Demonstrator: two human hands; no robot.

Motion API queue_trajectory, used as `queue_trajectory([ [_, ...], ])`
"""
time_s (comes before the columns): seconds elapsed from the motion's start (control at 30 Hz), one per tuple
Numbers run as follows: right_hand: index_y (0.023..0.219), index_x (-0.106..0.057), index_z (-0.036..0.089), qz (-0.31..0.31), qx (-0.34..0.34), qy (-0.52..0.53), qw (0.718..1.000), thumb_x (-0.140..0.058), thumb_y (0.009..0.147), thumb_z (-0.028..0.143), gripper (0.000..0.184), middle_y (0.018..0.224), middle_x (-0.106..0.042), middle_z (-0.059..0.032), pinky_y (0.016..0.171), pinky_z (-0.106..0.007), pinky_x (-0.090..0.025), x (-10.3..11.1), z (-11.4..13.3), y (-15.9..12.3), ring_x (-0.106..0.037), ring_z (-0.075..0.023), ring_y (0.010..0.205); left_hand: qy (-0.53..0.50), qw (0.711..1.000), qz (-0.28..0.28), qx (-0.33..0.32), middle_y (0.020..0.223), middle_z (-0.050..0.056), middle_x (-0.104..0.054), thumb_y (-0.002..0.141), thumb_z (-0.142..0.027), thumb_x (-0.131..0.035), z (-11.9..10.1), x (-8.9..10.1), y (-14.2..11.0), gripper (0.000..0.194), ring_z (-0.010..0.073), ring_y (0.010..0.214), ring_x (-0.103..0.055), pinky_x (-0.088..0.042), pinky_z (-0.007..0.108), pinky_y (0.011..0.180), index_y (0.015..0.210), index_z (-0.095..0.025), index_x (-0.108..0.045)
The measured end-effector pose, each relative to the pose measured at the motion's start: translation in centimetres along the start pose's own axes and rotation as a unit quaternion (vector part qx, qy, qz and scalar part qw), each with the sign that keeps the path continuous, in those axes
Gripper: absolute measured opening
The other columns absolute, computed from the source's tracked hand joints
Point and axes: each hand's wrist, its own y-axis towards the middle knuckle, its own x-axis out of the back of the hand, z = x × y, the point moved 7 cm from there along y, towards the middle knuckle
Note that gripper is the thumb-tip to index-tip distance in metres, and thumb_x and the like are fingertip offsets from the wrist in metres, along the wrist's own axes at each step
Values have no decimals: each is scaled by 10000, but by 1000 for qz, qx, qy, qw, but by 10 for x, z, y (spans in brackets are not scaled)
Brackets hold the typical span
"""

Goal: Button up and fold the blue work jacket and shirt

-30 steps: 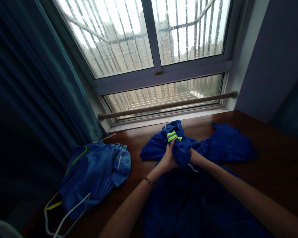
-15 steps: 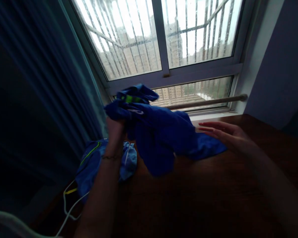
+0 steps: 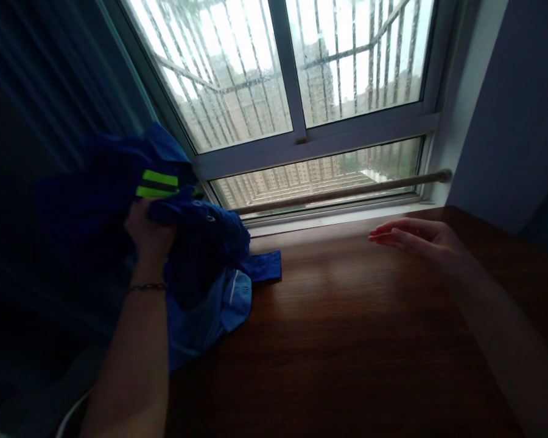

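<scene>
My left hand (image 3: pixel 150 231), with a bracelet at the wrist, is closed around a bunched dark blue garment (image 3: pixel 210 228) with yellow-green stripes. Its cloth spreads to both sides of the hand, and one end hangs down to the wooden surface. Below it lies a lighter blue piece of clothing (image 3: pixel 203 328) with thin white piping, partly covered by the garment and my forearm. Over the right part of the wooden surface (image 3: pixel 329 322), my right hand (image 3: pixel 420 237) is held with fingers stretched out and nothing in them.
A barred window (image 3: pixel 301 140) with a rail (image 3: pixel 347 194) across its lower pane stands behind the surface. A blue curtain (image 3: pixel 59 79) hangs at the left. A wall (image 3: pixel 497 115) rises on the right, and a white cable (image 3: pixel 70 413) shows at lower left.
My left hand has carried the dark blue garment leftward, over the lighter clothing and in front of the curtain. My right hand stays about where it was, with no cloth beside it now.
</scene>
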Motion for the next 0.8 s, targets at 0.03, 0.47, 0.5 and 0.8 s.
queue_trajectory([
  [0.03, 886, -646, 185, 8, -3, -6, 1000, -566, 757, 366, 237, 901, -662, -60, 808, -360, -489, -2, 0, 0, -618, -183, 850, 18, 999, 30, -31, 1055, 12, -483, 760, -283, -509, 4, -21, -14, 328, 156, 1007, -449, -323, 249, 884, 1039, -118, -459],
  [0.47, 907, -651, 192, 176, -8, -101, 979, -553, 746, 352, 247, 882, -656, -35, 717, -280, -478, -40, 2, -12, -604, -164, 813, 82, 944, 317, 44, 1219, 160, -368, 698, -319, -556, 35, -142, -166, 668, 333, 1047, -463, -374, 438, 834, 1282, -216, -249],
  [0.5, 912, -650, 194, 180, -5, -112, 977, -547, 751, 353, 249, 881, -655, -33, 715, -276, -476, -42, 2, -13, -602, -160, 807, 93, 948, 301, 51, 1275, 177, -306, 691, -321, -565, 29, -134, -162, 705, 373, 1109, -398, -344, 495, 850, 1298, -225, -219],
  [0.8, 436, -506, 133, 126, 39, -187, 974, -433, 814, 416, 478, 392, -396, 39, 417, -188, -257, -113, -62, -39, -317, -44, 389, -441, 801, 399, -72, 1229, 97, -477, 789, -360, -480, -172, -94, -248, 514, 222, 1175, -393, -282, 382, 993, 1248, -214, -301],
])
